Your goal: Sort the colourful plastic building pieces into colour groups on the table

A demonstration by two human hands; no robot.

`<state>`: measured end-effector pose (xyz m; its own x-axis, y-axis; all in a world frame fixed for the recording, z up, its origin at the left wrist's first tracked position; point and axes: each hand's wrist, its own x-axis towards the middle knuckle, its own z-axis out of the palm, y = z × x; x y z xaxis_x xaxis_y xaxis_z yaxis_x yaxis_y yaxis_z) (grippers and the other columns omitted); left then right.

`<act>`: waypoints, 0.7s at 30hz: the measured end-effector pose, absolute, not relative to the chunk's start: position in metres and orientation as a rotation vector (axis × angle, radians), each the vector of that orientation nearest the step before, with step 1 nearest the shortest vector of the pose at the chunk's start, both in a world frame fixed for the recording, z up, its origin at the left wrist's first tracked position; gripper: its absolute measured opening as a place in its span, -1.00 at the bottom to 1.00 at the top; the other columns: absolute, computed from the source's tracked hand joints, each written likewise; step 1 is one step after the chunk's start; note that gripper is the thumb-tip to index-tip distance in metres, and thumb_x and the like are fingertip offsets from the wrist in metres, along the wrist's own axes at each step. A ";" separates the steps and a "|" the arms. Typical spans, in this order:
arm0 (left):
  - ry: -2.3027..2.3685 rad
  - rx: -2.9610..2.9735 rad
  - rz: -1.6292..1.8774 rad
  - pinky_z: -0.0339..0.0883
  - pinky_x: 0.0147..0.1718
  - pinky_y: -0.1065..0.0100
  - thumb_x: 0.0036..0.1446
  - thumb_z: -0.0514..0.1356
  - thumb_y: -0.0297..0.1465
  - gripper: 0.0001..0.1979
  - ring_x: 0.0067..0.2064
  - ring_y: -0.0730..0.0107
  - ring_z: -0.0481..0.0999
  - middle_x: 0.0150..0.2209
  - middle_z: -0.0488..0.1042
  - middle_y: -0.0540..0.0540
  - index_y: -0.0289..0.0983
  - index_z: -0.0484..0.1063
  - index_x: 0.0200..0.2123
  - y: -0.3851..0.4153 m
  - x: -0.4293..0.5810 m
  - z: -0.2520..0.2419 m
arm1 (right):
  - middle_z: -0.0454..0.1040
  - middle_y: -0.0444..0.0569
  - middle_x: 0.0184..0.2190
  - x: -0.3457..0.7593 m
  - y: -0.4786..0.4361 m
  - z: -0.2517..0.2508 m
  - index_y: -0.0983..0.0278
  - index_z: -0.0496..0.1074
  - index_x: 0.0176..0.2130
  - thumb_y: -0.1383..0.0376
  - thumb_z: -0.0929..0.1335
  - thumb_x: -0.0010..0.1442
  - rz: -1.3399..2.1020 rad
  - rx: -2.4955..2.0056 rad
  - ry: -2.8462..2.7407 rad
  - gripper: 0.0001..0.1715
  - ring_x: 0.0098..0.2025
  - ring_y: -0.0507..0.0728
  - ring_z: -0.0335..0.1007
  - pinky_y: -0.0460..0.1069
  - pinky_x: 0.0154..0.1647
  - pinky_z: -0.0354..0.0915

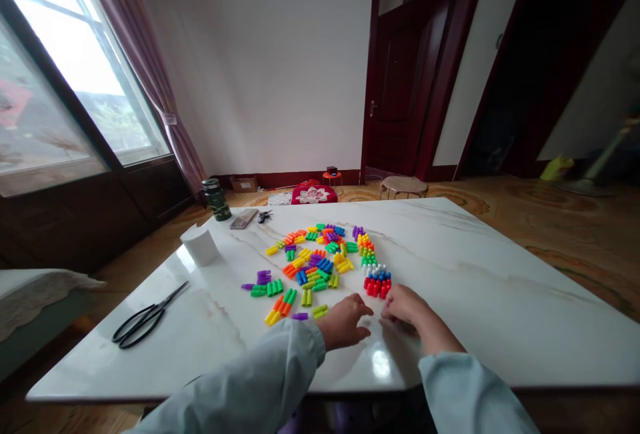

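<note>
Small bullet-shaped plastic pieces in many colours lie over the middle of the white marbled table (500, 327). A loose heap of them (320, 264), many joined side by side in short strips, spreads to the left. On the right, a block of pieces stands upright in rows by colour, with red pieces (377, 287) nearest me, then blue, white and green behind. My left hand (346, 322) hovers just left of the red row, its fingers apart and nothing in them. At the red row's right front corner, my right hand (406, 306) has its fingers curled together; their tips are hidden.
Black-handled scissors (145, 317) lie at the left. A white paper roll (199, 245), a camouflage flask (216, 199), a phone (244, 219) and a small dark clipper-like tool (265, 216) stand or lie along the back left. Beyond the table is a round stool (404, 185).
</note>
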<state>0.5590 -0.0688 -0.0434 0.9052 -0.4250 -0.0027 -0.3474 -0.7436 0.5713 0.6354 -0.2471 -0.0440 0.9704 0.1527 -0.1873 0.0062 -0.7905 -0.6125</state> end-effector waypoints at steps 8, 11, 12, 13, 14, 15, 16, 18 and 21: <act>-0.665 2.824 -0.129 0.29 0.06 0.04 0.05 0.27 -0.38 -0.56 0.09 -0.02 0.38 0.09 0.38 -0.23 -0.15 0.44 0.06 -0.015 0.518 -0.015 | 0.43 -0.12 -0.72 0.623 -0.210 -0.034 0.25 0.49 -0.67 0.44 0.43 -0.25 0.568 -2.454 -0.541 -0.90 -0.60 0.05 0.36 -0.11 -0.56 0.14; -0.516 2.873 -0.036 0.25 0.10 0.05 0.09 0.26 -0.34 -0.51 0.13 -0.01 0.35 0.12 0.34 -0.25 -0.17 0.38 0.12 0.004 0.533 -0.023 | 0.49 -0.12 -0.62 0.619 -0.202 -0.033 0.23 0.54 -0.59 0.42 0.44 -0.22 0.576 -2.482 -0.622 -0.92 -0.55 0.05 0.39 -0.12 -0.53 0.14; -0.467 2.879 -0.015 0.24 0.11 0.06 0.10 0.26 -0.33 -0.50 0.14 0.00 0.34 0.13 0.34 -0.26 -0.18 0.37 0.13 0.010 0.539 -0.025 | 0.51 -0.12 -0.60 0.618 -0.200 -0.034 0.23 0.54 -0.57 0.41 0.45 -0.21 0.577 -2.491 -0.638 -0.92 -0.52 0.05 0.40 -0.12 -0.52 0.14; -0.415 2.884 0.005 0.23 0.11 0.07 0.10 0.25 -0.33 -0.50 0.15 0.00 0.34 0.14 0.33 -0.27 -0.20 0.37 0.14 0.017 0.547 -0.027 | 0.52 -0.12 -0.57 0.617 -0.199 -0.034 0.23 0.55 -0.55 0.40 0.46 -0.21 0.575 -2.503 -0.651 -0.92 -0.49 0.06 0.41 -0.12 -0.50 0.14; -0.362 2.891 0.026 0.23 0.12 0.08 0.10 0.25 -0.34 -0.51 0.15 0.00 0.33 0.14 0.33 -0.27 -0.21 0.38 0.13 0.022 0.554 -0.027 | 0.53 -0.11 -0.54 0.617 -0.198 -0.035 0.23 0.55 -0.54 0.39 0.47 -0.21 0.567 -2.519 -0.661 -0.91 -0.45 0.07 0.42 -0.12 -0.48 0.15; -0.305 2.900 0.055 0.22 0.12 0.08 0.10 0.25 -0.36 -0.51 0.15 0.00 0.34 0.14 0.34 -0.27 -0.21 0.38 0.13 0.028 0.560 -0.026 | 0.54 -0.11 -0.51 0.617 -0.196 -0.036 0.23 0.55 -0.52 0.38 0.47 -0.20 0.554 -2.538 -0.670 -0.89 -0.41 0.08 0.44 -0.11 -0.46 0.15; -0.242 2.909 0.080 0.22 0.12 0.07 0.09 0.25 -0.37 -0.51 0.14 0.00 0.34 0.13 0.35 -0.26 -0.20 0.38 0.13 0.034 0.566 -0.025 | 0.55 -0.10 -0.47 0.618 -0.194 -0.036 0.23 0.56 -0.49 0.37 0.48 -0.19 0.535 -2.559 -0.679 -0.88 -0.37 0.10 0.45 -0.10 -0.43 0.16; -0.099 2.920 0.096 0.20 0.12 0.05 0.08 0.26 -0.37 -0.47 0.15 -0.01 0.33 0.13 0.36 -0.26 -0.19 0.35 0.16 0.045 0.575 -0.022 | 0.56 -0.07 -0.40 0.619 -0.187 -0.036 0.23 0.56 -0.42 0.34 0.47 -0.13 0.480 -2.594 -0.687 -0.86 -0.29 0.13 0.46 -0.08 -0.36 0.20; 0.031 2.901 0.020 0.21 0.12 0.10 0.03 0.29 -0.33 -0.37 0.17 0.01 0.33 0.15 0.34 -0.25 -0.19 0.28 0.21 0.058 0.580 -0.022 | 0.55 -0.02 -0.26 0.624 -0.169 -0.033 0.25 0.55 -0.21 0.32 0.43 -0.01 0.314 -2.595 -0.663 -0.73 -0.17 0.15 0.45 -0.05 -0.20 0.24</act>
